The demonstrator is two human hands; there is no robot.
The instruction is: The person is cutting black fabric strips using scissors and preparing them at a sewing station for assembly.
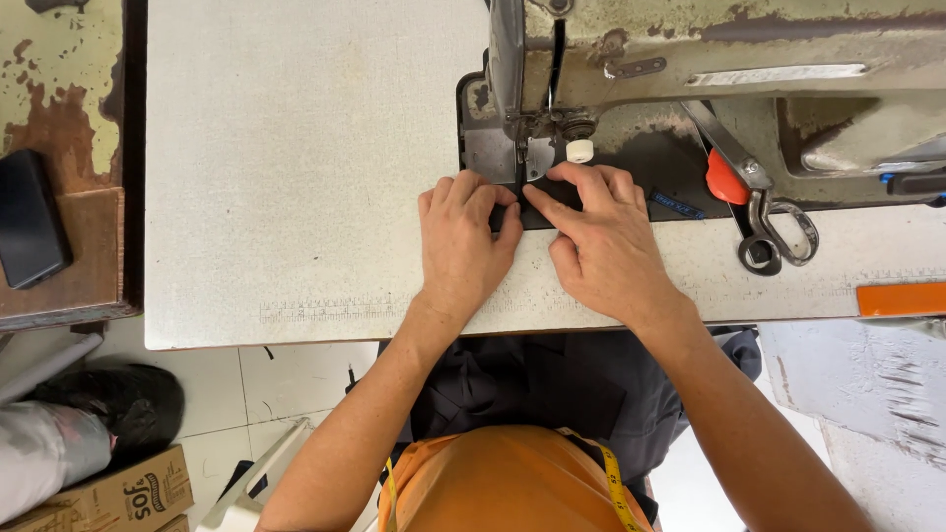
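Fabric strip [532, 212], dark, lies just ahead of both hands under the sewing machine [690, 59] needle. Left hand [461, 241] and right hand [601, 236] press it flat on the bench [296, 148], fingers extended, nothing gripped.

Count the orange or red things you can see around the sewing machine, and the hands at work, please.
Orange-red lever tab on the machine: 1
Orange strip at the table's right edge: 1
Orange garment on the person's lap: 1
Hands pressing the dark fabric under the needle: 2, left hand and right hand
Total: 5
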